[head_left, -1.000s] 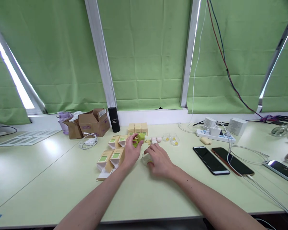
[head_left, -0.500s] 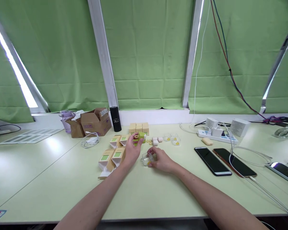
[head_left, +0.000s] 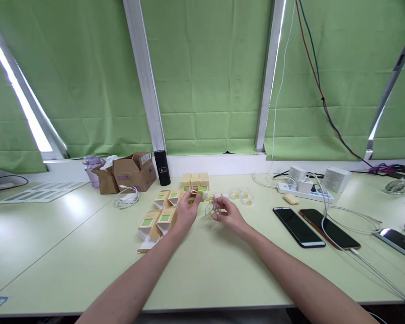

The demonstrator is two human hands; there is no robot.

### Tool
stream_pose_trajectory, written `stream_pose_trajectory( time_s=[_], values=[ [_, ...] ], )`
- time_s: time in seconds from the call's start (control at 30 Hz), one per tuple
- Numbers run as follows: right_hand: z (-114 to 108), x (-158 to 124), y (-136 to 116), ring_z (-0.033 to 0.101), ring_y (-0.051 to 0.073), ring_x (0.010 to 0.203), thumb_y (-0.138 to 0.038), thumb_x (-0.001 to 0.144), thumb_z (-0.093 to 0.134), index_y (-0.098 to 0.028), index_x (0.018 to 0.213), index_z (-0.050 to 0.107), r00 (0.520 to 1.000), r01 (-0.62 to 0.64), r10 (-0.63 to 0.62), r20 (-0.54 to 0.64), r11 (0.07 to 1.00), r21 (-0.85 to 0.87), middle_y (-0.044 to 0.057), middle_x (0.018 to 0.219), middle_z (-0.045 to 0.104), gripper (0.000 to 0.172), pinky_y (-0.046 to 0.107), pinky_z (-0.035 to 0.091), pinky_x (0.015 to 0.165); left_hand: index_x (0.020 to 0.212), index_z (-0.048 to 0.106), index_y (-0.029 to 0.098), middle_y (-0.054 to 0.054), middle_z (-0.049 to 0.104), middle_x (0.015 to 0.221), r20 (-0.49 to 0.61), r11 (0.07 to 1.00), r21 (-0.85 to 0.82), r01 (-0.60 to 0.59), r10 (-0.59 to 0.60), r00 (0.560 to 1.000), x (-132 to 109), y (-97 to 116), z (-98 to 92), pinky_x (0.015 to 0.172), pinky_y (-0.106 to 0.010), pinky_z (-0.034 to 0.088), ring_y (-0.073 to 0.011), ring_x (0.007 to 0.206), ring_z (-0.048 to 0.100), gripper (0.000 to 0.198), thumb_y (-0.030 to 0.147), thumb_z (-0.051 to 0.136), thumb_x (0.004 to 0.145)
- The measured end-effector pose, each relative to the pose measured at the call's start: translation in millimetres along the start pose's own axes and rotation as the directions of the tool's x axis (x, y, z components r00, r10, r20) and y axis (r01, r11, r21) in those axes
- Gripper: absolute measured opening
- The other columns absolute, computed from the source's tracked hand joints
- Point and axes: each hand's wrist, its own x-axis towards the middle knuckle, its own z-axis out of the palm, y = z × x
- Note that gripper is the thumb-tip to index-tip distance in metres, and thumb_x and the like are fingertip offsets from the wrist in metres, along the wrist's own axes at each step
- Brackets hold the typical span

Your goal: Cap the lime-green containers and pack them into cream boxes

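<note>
My left hand point(head_left: 185, 212) is closed on a small green and white object point(head_left: 198, 193), held just above the table near a row of tan boxes point(head_left: 195, 181). My right hand point(head_left: 228, 214) pinches a small clear plastic case point(head_left: 212, 209) and holds it lifted off the table, close beside the left hand. Open tan cartons with green labels point(head_left: 157, 220) lie just left of my left hand. Small pale pieces point(head_left: 218, 196) and clear cases with yellow dots point(head_left: 240, 194) sit just beyond my right hand.
At the back left stand a cardboard box point(head_left: 134, 171), a black cylinder point(head_left: 162, 168), a purple bottle point(head_left: 92, 168) and a white cable point(head_left: 126, 198). To the right lie two phones point(head_left: 315, 226), a power strip point(head_left: 305, 191) with chargers, and trailing cables. Green blinds hang behind.
My right hand has lifted the clear case off the table and carried it up toward my left hand. The left hand has stayed in place with the green object.
</note>
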Motion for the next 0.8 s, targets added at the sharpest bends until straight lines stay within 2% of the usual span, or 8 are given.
stream_pose_trajectory(
  time_s=[0.23,0.33,0.47,0.57,0.67,0.8],
  values=[
    [-2.4,3.0,-4.9,0.063,0.021,0.090,-0.033,0.060,0.089,-0.022,0.105,0.069,0.997,-0.003,0.009,-0.077,0.997,0.073,0.004,0.098,0.067,0.050,0.037,0.055,0.082,0.105,0.071,0.018,-0.009,0.076,0.105,0.068,1.000,0.004,0.018,-0.018,0.998,-4.6,12.5,2.7,0.087,-0.031,0.051,-0.0228,0.099,0.069,0.045,0.060,0.069,0.088],
    [-1.6,1.6,-9.9,0.066,0.020,0.085,-0.037,0.063,0.091,-0.021,0.104,0.070,0.997,-0.011,0.025,-0.075,0.983,0.184,0.004,0.098,0.069,0.049,0.038,0.058,0.080,0.103,0.071,0.018,-0.009,0.076,0.104,0.079,1.000,-0.011,0.020,-0.019,0.997,-5.0,13.1,3.2,0.086,-0.031,0.051,-0.0228,0.098,0.069,0.046,0.060,0.069,0.087],
    [-2.8,0.9,-13.7,0.072,0.021,0.082,-0.044,0.074,0.088,-0.022,0.104,0.066,0.995,-0.093,0.102,0.006,0.872,0.480,0.005,0.096,0.073,0.044,0.038,0.061,0.077,0.105,0.070,0.018,-0.009,0.074,0.105,0.065,0.999,-0.045,0.018,-0.015,0.998,-3.2,8.3,2.2,0.085,-0.031,0.051,-0.0217,0.095,0.068,0.047,0.061,0.068,0.088],
    [-6.5,2.3,-13.5,0.075,0.022,0.080,-0.043,0.082,0.082,-0.022,0.098,0.063,0.983,-0.176,0.166,0.073,0.768,0.616,0.005,0.089,0.075,0.032,0.039,0.062,0.078,0.103,0.069,0.018,-0.008,0.073,0.103,0.039,0.999,-0.040,0.010,-0.008,0.999,-1.5,4.3,0.7,0.084,-0.030,0.050,-0.0205,0.093,0.067,0.046,0.062,0.066,0.090],
    [-9.7,3.5,-12.8,0.076,0.022,0.080,-0.044,0.087,0.075,-0.022,0.094,0.061,0.973,-0.222,0.211,0.094,0.744,0.630,0.006,0.087,0.075,0.027,0.039,0.062,0.081,0.102,0.069,0.018,-0.008,0.073,0.102,0.025,1.000,-0.028,0.011,-0.010,1.000,-0.8,3.2,0.0,0.084,-0.029,0.050,-0.0202,0.093,0.066,0.047,0.063,0.065,0.090],
    [-9.8,2.6,-15.4,0.075,0.024,0.080,-0.053,0.084,0.075,-0.024,0.096,0.060,0.977,-0.194,0.208,0.041,0.798,0.570,0.007,0.092,0.074,0.035,0.044,0.062,0.083,0.104,0.070,0.018,-0.009,0.073,0.104,0.031,1.000,-0.025,0.011,-0.010,0.999,-1.6,5.4,0.4,0.084,-0.029,0.050,-0.0207,0.094,0.066,0.047,0.062,0.065,0.091]
  ],
)
